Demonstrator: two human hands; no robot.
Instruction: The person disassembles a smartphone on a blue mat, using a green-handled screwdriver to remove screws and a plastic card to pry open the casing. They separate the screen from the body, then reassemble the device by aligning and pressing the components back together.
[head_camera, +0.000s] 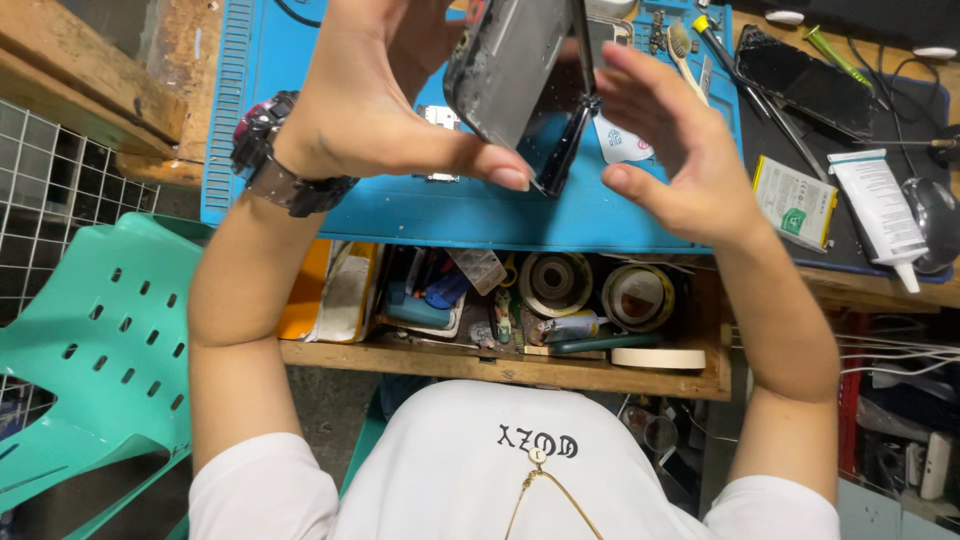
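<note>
Grey phone (510, 70) tilted, long axis up-left, both hands' fingers (505, 172) clamped on it.

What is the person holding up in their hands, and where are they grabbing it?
An opened phone. The left hand grips its left edge, thumb under the bottom corner; the right hand touches its right edge with the fingertips.
</note>
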